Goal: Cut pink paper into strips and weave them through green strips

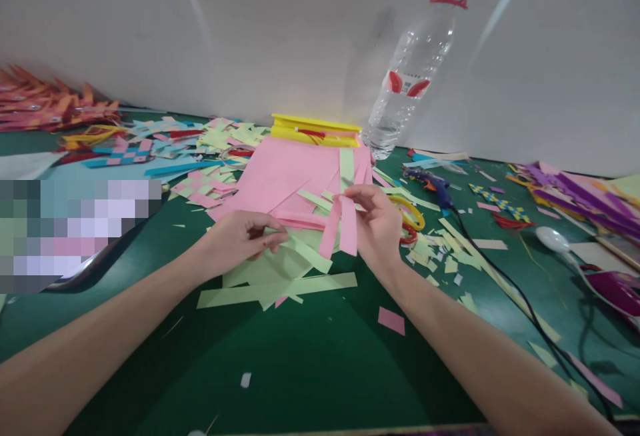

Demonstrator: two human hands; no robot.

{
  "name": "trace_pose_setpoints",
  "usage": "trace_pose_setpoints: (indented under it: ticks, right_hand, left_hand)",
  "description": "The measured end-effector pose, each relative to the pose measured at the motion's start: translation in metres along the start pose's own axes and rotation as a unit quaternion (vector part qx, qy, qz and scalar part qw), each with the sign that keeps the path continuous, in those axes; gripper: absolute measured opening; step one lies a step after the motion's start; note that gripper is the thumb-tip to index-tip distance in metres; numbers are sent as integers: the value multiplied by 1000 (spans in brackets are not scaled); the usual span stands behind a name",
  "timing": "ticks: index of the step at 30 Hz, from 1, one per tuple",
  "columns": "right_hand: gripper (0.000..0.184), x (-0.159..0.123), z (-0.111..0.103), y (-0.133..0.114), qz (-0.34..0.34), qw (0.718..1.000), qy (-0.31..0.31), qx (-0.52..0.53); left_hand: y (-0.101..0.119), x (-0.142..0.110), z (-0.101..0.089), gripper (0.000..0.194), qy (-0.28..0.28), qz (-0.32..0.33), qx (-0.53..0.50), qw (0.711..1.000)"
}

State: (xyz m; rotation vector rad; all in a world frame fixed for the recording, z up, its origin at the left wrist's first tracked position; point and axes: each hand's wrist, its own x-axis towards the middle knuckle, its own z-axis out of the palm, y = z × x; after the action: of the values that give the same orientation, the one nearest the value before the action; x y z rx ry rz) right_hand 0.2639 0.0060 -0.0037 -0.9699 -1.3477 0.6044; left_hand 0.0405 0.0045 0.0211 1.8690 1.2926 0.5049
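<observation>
My right hand (379,221) pinches a pink paper strip (349,233) at its fold, and the two ends hang down side by side. My left hand (245,239) is closed, its fingertips at one end of a pale green paper strip (313,256) that slants down to the right. Between and behind the hands lie pink paper sheets (287,166) with green strips across them. Pale green paper (240,277) lies under my left fingers. A longer green strip (320,284) lies in front of it. My right hand partly hides the scissors (411,213) with yellow and red handles.
A tilted-looking plastic bottle (413,83) stands by the wall, beside a yellow folded piece (316,131). At right are a glue gun (434,184) with a black cord, a white spoon (553,239) and paper scraps (430,249). Woven paper pieces (130,151) lie at left.
</observation>
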Motion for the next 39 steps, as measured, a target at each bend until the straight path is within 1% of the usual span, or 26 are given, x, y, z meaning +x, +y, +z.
trace_pose_setpoints:
  ticks: [3,9,17,23,30,35,39]
  right_hand:
    - [10,0,-1,1,-18,1000,6,-8]
    - [11,1,-2,5,-16,1000,12,-7]
    - [12,-1,1,3,-29,1000,-1,-2]
    - [12,-3,3,1,-27,999,-31,25]
    - [15,-4,2,-2,-49,995,-81,14]
    - [17,-5,1,-7,-78,989,-123,18]
    - [15,-4,0,-10,-116,983,-144,-12]
  left_hand:
    - [1,0,0,32,-1,-7,2,1000]
    - [2,-1,0,34,-39,2,12,999]
    - [2,-2,2,30,-36,19,-5,999]
    - [0,0,2,31,4,26,-17,1000]
    - [1,-2,1,27,45,42,-41,997]
    - [-2,-1,0,25,83,73,-55,992]
    - [-3,0,-2,23,119,95,-52,987]
